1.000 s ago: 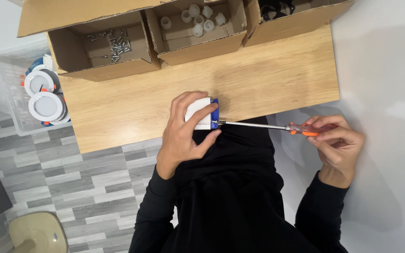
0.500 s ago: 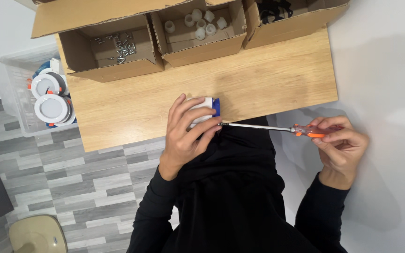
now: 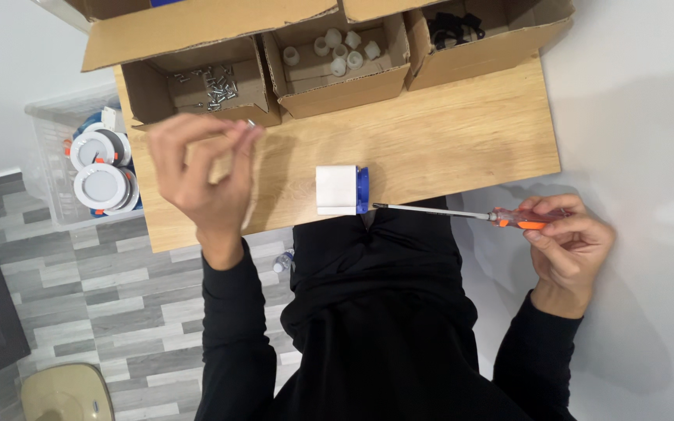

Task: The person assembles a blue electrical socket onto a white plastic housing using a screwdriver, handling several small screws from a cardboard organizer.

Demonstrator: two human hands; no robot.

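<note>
Two hands seen, left hand (image 3: 200, 168) pinched on a small screw (image 3: 250, 123) (blurred) at ten o'clock, screwdriver (image 3: 462, 213) gripped by right hand (image 3: 567, 245) at three, white-and-blue part (image 3: 342, 189) left untouched on table (image 3: 446, 132).

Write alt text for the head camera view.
Seen from above, a person's right hand holds an orange-handled screwdriver pointed at a white and blue part on a wooden table. The left hand is raised near a cardboard box of screws.

Left hand (image 3: 200, 168) raised, fingertips pinched together; right hand (image 3: 569, 242) curled closed, arm outstretched.
</note>
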